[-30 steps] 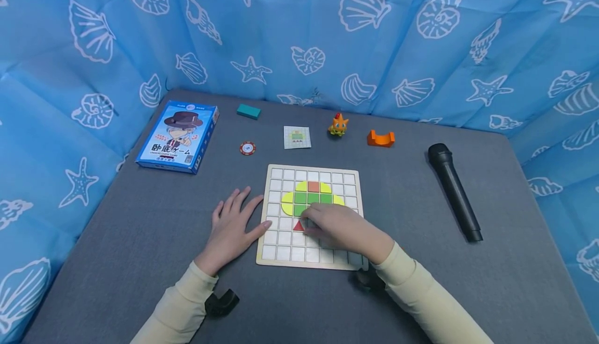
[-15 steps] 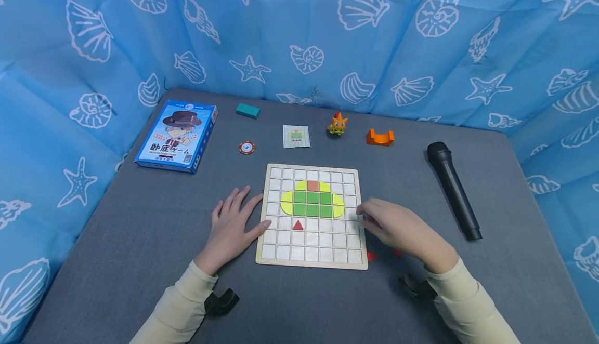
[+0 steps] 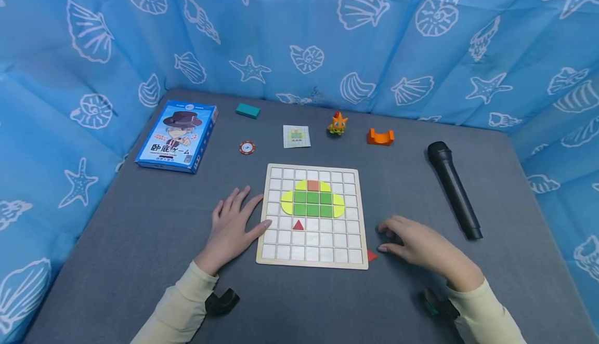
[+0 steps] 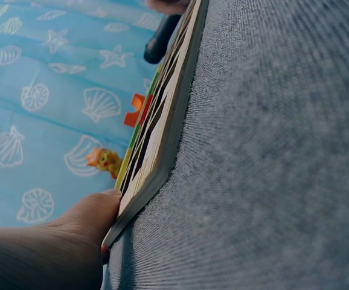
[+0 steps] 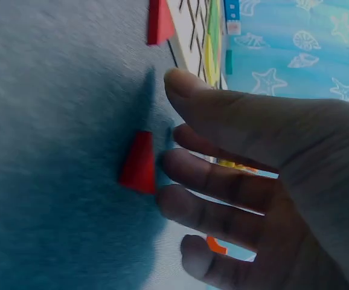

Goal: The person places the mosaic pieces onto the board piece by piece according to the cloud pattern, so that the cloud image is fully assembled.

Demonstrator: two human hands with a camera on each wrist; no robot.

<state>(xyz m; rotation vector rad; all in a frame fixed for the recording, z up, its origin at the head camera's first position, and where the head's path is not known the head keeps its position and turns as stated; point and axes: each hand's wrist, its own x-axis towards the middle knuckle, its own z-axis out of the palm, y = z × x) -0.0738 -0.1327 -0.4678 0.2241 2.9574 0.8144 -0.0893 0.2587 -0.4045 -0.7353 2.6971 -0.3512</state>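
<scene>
A wooden grid board (image 3: 285, 253) lies on the table, carrying a yellow-edged shape of green tiles (image 3: 312, 203), a reddish-brown square (image 3: 313, 185) and a small red triangle (image 3: 298, 225). My left hand (image 3: 231, 232) rests at the board's left edge, fingers spread, thumb touching the rim. To the right of the board, my right hand (image 3: 418, 242) hovers low with loosely bent fingers, holding nothing. In the right wrist view, a red triangular piece (image 5: 140, 164) lies just by its fingertips; the head view hides it. Another red triangle (image 3: 372, 256) sits against the board's right edge.
Behind the board lie a pattern card (image 3: 297, 136), a poker chip (image 3: 247, 147), a teal block (image 3: 248, 110), a small orange figure (image 3: 337, 124) and an orange arch block (image 3: 380, 137). A blue game box (image 3: 178, 136) lies left, a black microphone (image 3: 454, 190) right.
My right hand has left the red triangle on the board and moved right, past the board's edge and down towards the loose red pieces. The left hand has stayed put.
</scene>
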